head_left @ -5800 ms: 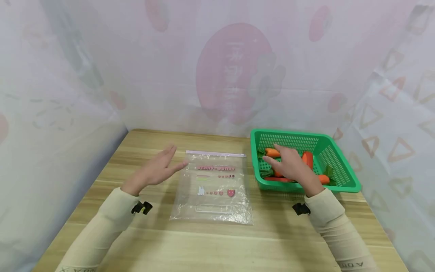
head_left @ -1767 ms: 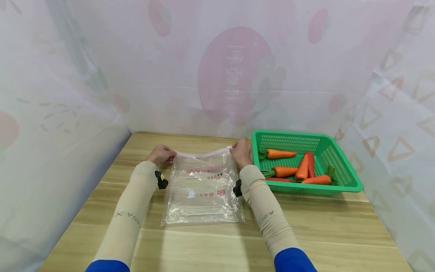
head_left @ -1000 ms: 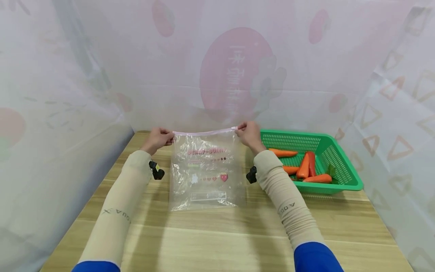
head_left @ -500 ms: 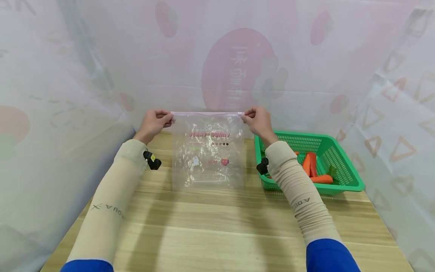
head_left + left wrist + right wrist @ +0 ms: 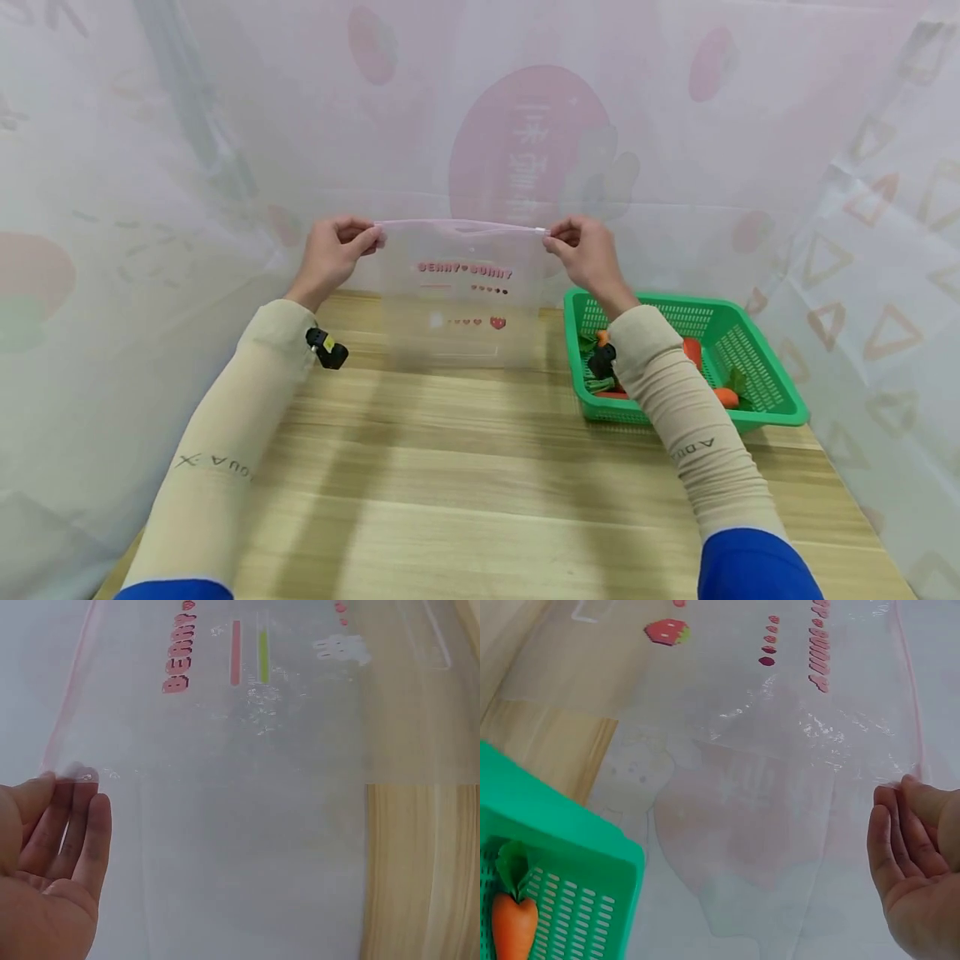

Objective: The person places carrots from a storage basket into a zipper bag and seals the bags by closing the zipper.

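Note:
A clear zip bag [image 5: 461, 300] with pink lettering and a pink zip strip hangs in the air above the wooden table [image 5: 480, 483]. My left hand [image 5: 333, 250] pinches its top left corner and my right hand [image 5: 581, 250] pinches its top right corner. The strip bows slightly upward between them. In the left wrist view the left hand [image 5: 52, 855] holds the bag [image 5: 255, 750] at the corner of the strip. In the right wrist view the right hand [image 5: 915, 855] holds the bag [image 5: 780, 735] at its other corner.
A green slatted basket [image 5: 757, 400] with several orange carrots [image 5: 720, 396] stands at the table's right, partly behind my right forearm. It also shows in the right wrist view, basket [image 5: 562, 855] and a carrot [image 5: 514, 926]. Patterned translucent sheeting [image 5: 112, 208] walls in the left, back and right.
Both hands took the bag's top corners and lifted it off the table; over the last second it rose higher, now hanging clear of the wood.

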